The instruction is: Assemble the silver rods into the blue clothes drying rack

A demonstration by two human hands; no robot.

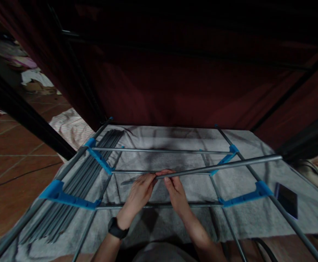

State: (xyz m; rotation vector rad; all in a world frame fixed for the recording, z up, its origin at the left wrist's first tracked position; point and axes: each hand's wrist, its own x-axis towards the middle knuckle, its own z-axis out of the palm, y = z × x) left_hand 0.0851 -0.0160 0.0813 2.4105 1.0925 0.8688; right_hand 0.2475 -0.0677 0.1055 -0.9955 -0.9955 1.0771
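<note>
A long grey metal tube (230, 165) slants across my front, its right end raised. My left hand (144, 187) is closed around it near the middle, the black watch on that wrist. Beside it my right hand (175, 185) grips the same tube, thumb toward me. Both hands are over a frame of grey tubes (161, 150) joined by blue plastic brackets (71, 200), with another blue bracket (247, 196) on the right side. The tube's left end shows just past my left hand.
Several loose grey tubes (77, 185) lie in a row on the grey blanket (243, 222) at left. A phone (286, 200) rests at right. Dark red fabric (164, 91) hangs behind. Tiled floor (22, 174) and a striped cloth (73, 127) are at left.
</note>
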